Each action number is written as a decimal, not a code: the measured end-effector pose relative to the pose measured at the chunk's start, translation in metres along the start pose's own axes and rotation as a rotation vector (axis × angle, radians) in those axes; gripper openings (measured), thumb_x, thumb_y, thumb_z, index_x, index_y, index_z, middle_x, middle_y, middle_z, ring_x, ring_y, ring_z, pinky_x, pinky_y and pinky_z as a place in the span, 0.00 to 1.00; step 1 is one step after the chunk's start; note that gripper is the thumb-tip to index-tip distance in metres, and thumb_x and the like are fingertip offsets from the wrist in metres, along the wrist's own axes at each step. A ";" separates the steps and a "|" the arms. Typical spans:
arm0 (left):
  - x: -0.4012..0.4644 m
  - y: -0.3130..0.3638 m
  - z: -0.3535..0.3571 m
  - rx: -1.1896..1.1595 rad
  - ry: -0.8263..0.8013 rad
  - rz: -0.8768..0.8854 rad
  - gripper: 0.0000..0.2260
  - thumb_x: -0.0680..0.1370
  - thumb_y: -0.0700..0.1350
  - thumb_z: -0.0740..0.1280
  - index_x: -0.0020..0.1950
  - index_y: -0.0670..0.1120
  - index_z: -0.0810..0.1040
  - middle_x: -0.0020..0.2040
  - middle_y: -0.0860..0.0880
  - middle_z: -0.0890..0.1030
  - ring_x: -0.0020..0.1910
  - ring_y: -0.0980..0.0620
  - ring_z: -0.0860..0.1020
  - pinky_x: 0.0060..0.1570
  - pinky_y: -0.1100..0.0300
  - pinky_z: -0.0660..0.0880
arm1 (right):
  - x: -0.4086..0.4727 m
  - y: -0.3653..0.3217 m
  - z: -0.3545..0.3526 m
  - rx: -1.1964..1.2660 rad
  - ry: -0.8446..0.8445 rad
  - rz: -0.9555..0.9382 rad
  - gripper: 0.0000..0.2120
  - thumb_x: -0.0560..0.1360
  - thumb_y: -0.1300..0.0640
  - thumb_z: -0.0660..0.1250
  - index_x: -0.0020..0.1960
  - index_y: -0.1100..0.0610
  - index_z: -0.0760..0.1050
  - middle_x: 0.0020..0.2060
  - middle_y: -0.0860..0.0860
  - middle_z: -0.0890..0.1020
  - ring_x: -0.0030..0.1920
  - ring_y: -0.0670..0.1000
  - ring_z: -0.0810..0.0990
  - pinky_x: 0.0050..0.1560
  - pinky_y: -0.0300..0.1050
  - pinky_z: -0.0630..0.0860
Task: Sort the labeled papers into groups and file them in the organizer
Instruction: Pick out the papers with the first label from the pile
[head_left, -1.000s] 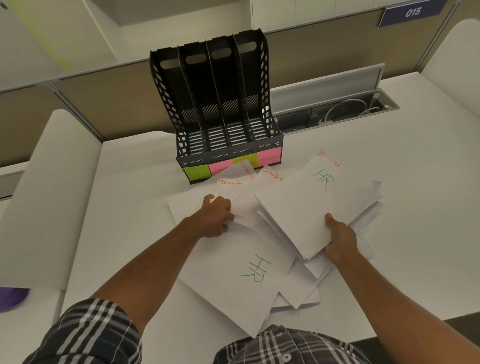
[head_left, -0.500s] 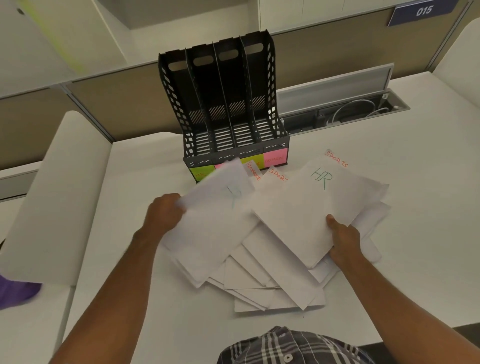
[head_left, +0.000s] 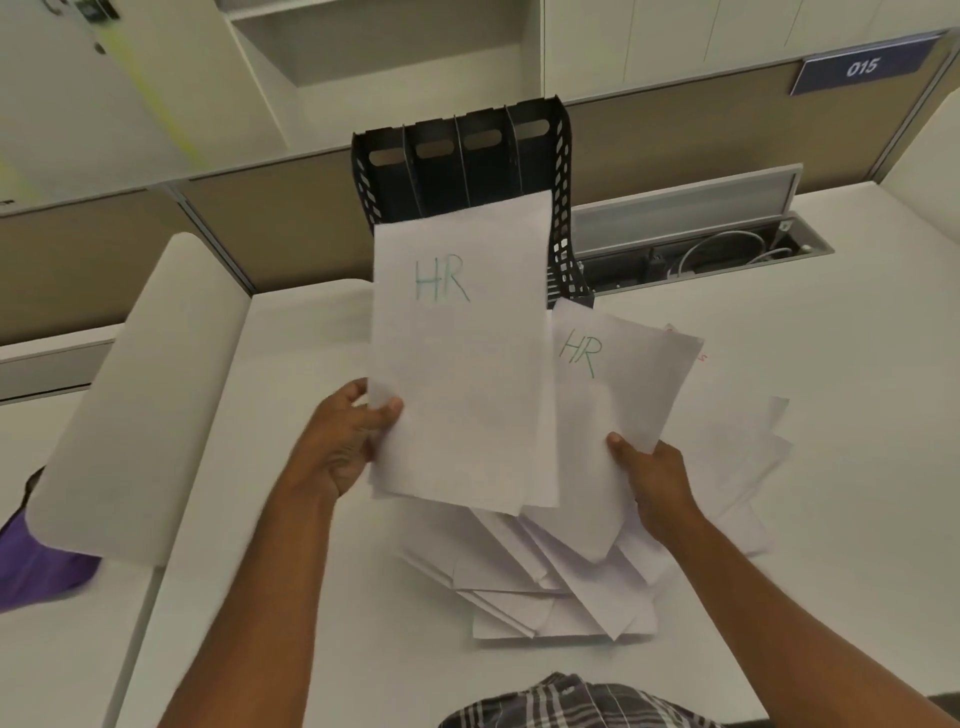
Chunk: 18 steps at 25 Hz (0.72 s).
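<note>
At the left, an HR sheet (head_left: 457, 358) is pinched at its lower left edge by the left hand (head_left: 345, 441), thumb on the face and fingers closed behind it, and is held upright and clear of the worktop (head_left: 291, 519), apparently so that its label can be read and matched. Behind its top edge the black organizer (head_left: 563, 218) is seen standing toward the far edge of the worktop, its four slots open to the front; its lower front is hidden by the raised sheet, so no slot labels can be read. To the right, a second HR sheet (head_left: 618, 374) is gripped at its near edge by the right hand (head_left: 657, 483), which is closed on it with the thumb on top; it is tilted toward the first, probably so that the two like-labelled sheets can be brought together as one group. Beneath both hands, the unsorted papers (head_left: 561, 587) are left fanned loosely across the middle of the worktop, spreading toward its right side, where they remain within reach for further picking.
</note>
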<state>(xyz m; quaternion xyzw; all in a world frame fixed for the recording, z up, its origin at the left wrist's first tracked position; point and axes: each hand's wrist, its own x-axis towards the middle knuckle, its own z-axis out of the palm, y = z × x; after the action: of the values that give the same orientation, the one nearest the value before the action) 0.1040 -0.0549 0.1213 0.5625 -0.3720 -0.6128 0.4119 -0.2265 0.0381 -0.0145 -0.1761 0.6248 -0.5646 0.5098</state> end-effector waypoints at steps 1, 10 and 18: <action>-0.005 -0.009 0.015 0.025 -0.009 -0.028 0.15 0.75 0.30 0.70 0.57 0.46 0.78 0.48 0.46 0.84 0.44 0.50 0.83 0.47 0.56 0.81 | -0.004 -0.001 0.002 -0.005 -0.047 0.019 0.08 0.74 0.55 0.74 0.52 0.55 0.81 0.46 0.51 0.88 0.45 0.53 0.87 0.41 0.46 0.82; -0.027 -0.096 0.066 0.714 0.031 -0.086 0.10 0.74 0.48 0.74 0.45 0.42 0.80 0.43 0.45 0.84 0.41 0.48 0.81 0.43 0.55 0.77 | -0.029 -0.006 -0.011 -0.192 -0.390 0.073 0.06 0.72 0.58 0.71 0.41 0.53 0.87 0.37 0.53 0.87 0.35 0.51 0.86 0.33 0.42 0.79; -0.029 -0.108 0.055 0.128 -0.038 -0.135 0.16 0.75 0.43 0.75 0.61 0.47 0.77 0.57 0.46 0.85 0.56 0.43 0.83 0.58 0.46 0.80 | -0.027 -0.015 -0.022 -0.168 -0.396 0.178 0.10 0.73 0.55 0.73 0.52 0.56 0.85 0.50 0.59 0.87 0.48 0.59 0.87 0.43 0.49 0.82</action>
<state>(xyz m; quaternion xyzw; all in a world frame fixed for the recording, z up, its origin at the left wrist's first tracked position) 0.0409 0.0131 0.0379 0.5997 -0.3793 -0.6248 0.3258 -0.2394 0.0665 0.0072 -0.2692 0.5706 -0.4178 0.6538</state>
